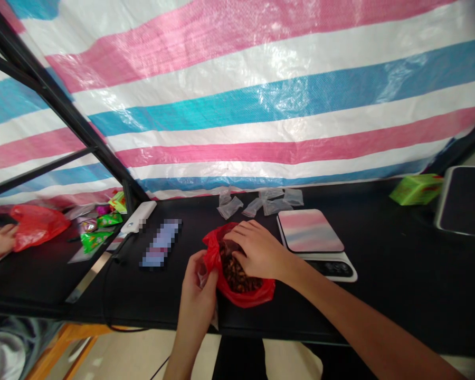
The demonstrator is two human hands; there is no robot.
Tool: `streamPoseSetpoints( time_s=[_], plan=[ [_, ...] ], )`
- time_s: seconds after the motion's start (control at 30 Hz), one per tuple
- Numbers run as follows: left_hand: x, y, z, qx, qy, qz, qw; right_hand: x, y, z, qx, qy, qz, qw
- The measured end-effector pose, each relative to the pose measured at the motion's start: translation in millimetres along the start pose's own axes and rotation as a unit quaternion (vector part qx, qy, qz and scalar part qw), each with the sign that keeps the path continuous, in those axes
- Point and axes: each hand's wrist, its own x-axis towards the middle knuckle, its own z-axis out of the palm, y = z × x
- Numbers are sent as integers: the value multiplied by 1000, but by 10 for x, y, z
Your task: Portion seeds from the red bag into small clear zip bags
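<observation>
On the black table (391, 279), the right hand (259, 250) cups into brown pieces (234, 272) in a red plastic bag (245, 295), its grip hidden; the left hand (196, 287) narrowly pinches a small clear bag (202, 279).

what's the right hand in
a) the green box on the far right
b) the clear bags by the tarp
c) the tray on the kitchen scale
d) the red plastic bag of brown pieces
d: the right hand sits in the mouth of the red plastic bag, above the brown pieces, while the left hand holds a clear plastic bag beside it.
</observation>
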Motion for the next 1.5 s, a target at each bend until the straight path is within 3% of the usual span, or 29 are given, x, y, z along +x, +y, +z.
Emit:
streamPoseSetpoints(
  time_s=[0.2, 0.33, 0.43, 0.53, 0.63, 0.73, 0.83, 0.97, 1.13, 1.4, 1.5],
  plan=[
    [-5, -47, -287, 79, 75, 14, 994, 7, 50, 1, 59, 6, 18, 998],
    [84, 258, -410, 175, 150, 124, 965, 19, 88, -75, 70, 31, 30, 997],
    [325, 571, -332, 203, 97, 218, 950, 29, 121, -134, 109, 88, 46, 989],
    [725, 733, -168, 228, -28, 289, 929, 47, 170, -153, 159, 156, 60, 973],
    [1148, 712, 18, 161, -192, 270, 930, 69, 234, -154, 167, 213, 79, 959],
    [1412, 609, 214, 111, -275, 247, 923, 81, 292, -167, 148, 235, 95, 956],
    [1473, 505, 398, 61, -339, 226, 911, 72, 325, -182, 102, 220, 93, 966],
    [1411, 390, 534, -8, -375, 208, 903, 48, 336, -170, 46, 174, 90, 980],
    [1375, 253, 477, -57, -373, 190, 906, 36, 294, -128, 58, 119, 72, 989],
    [1504, 181, 296, 72, -375, 228, 896, 14, 320, -90, 27, 103, 70, 992],
    [1497, 222, 283, 68, -381, 226, 894, 8, 349, -101, 10, 118, 87, 989]
  ],
)
